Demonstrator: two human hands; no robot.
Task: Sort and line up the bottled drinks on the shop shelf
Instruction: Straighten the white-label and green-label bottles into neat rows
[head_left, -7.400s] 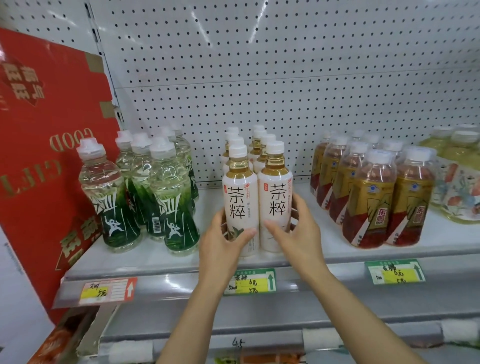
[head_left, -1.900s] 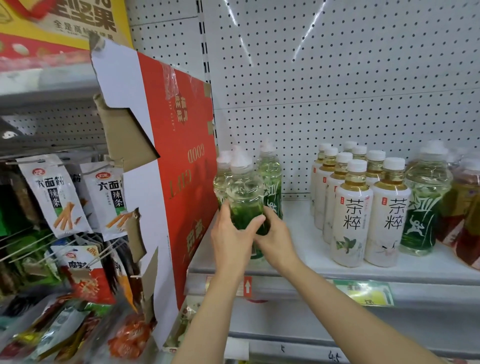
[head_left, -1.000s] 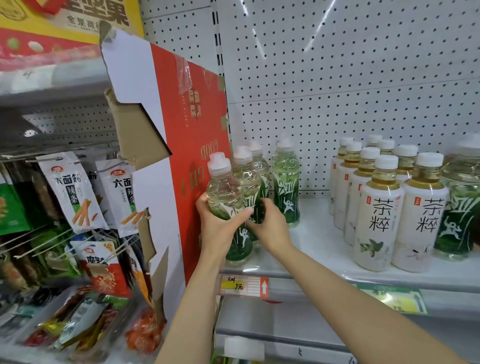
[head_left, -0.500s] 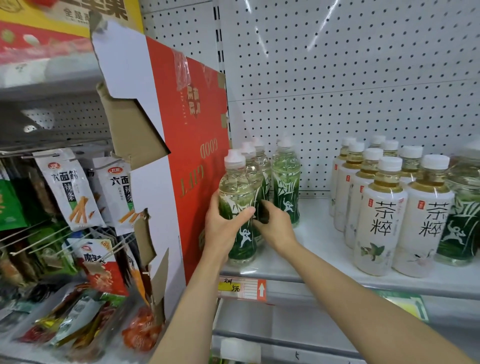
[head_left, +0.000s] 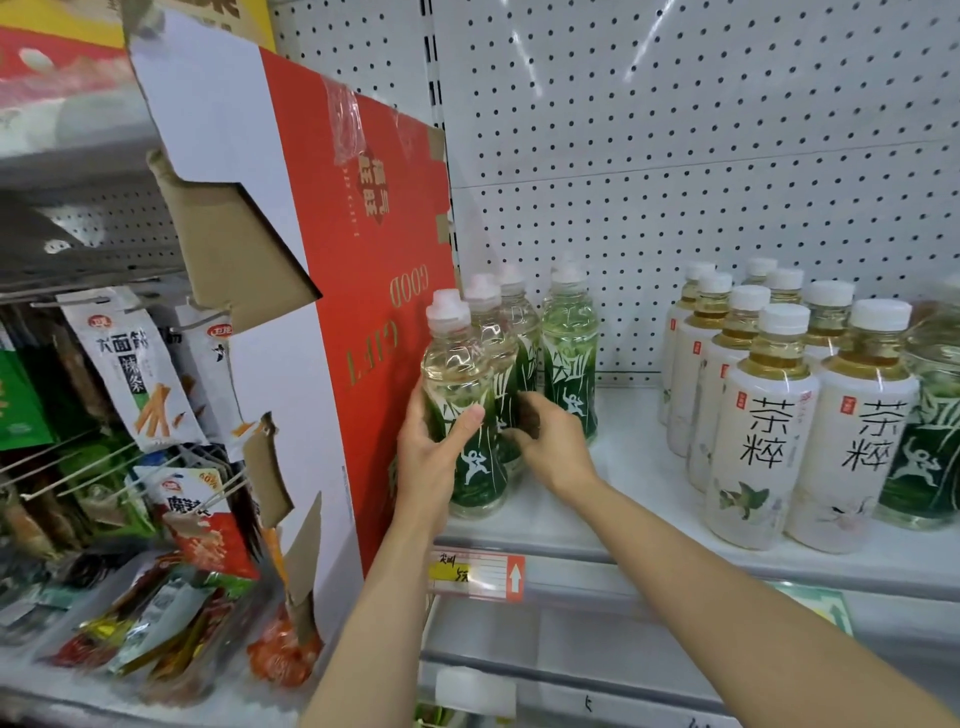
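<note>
Several clear bottles with green labels stand at the left end of the white shelf (head_left: 639, 499), next to a red cardboard panel. My left hand (head_left: 434, 457) is wrapped around the front green-label bottle (head_left: 460, 400), which stands upright at the shelf's front edge. My right hand (head_left: 550, 441) rests against the second green-label bottle (head_left: 501, 364) just behind it, fingers curled on its lower part. Another green-label bottle (head_left: 569, 353) stands further back to the right. Two rows of white-label tea bottles (head_left: 761, 431) stand to the right, apart from my hands.
The red cardboard panel (head_left: 358, 291) leans upright at the shelf's left end, touching the green bottles' side. Snack packets (head_left: 130, 374) hang on hooks to the left. One more green-label bottle (head_left: 930, 441) stands at the far right. A price tag (head_left: 475, 574) sits on the shelf's front rail.
The front green-label bottle has come down from a lifted, tilted hold and now stands on the shelf's front edge. My right hand has shifted slightly behind it.
</note>
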